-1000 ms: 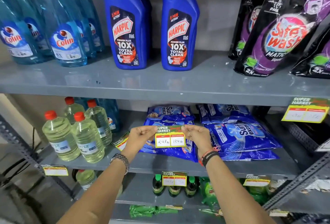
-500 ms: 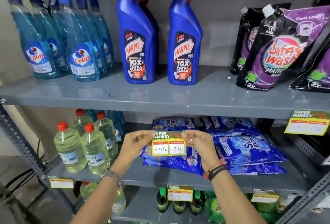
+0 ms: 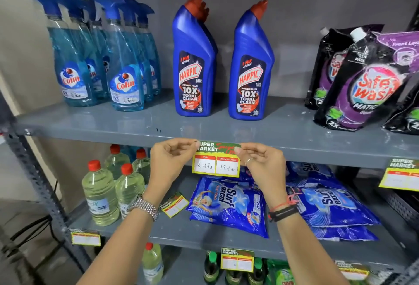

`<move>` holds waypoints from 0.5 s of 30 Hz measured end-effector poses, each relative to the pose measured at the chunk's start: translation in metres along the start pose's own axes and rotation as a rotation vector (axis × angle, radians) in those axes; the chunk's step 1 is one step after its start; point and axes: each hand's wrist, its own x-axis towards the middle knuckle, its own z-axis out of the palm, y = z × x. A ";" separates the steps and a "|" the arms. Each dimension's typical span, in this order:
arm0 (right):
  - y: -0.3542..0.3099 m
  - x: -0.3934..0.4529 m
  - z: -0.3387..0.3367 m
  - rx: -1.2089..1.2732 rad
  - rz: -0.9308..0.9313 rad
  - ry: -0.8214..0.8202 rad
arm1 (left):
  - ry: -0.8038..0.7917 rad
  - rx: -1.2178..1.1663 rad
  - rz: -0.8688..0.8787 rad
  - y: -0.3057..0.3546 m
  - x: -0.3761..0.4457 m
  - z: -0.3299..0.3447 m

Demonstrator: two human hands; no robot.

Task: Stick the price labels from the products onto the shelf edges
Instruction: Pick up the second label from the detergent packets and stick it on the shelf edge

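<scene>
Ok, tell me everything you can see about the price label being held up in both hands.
The price label is a thin card or sticker, green on top with "SUPER MARKET" in white, yellow-edged below with two white boxes under red headers. Handwriting reads 248 and 124. It hangs upright and roughly level, its top strip against the front edge of the grey upper shelf, below the two Harpic bottles. The left hand pinches its top left corner, the right hand its top right corner. Whether it is stuck yet cannot be told.
</scene>
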 end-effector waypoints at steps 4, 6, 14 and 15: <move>0.000 -0.001 0.004 -0.066 -0.043 0.068 | 0.042 0.075 0.033 0.004 -0.001 0.004; 0.000 -0.001 0.008 -0.082 -0.070 0.111 | 0.062 0.106 0.044 0.009 -0.002 0.006; -0.003 -0.001 0.024 -0.741 -0.468 0.221 | 0.057 0.711 0.456 0.008 0.010 -0.001; -0.004 0.002 0.028 -0.778 -0.459 0.184 | -0.027 0.718 0.470 0.007 0.013 0.001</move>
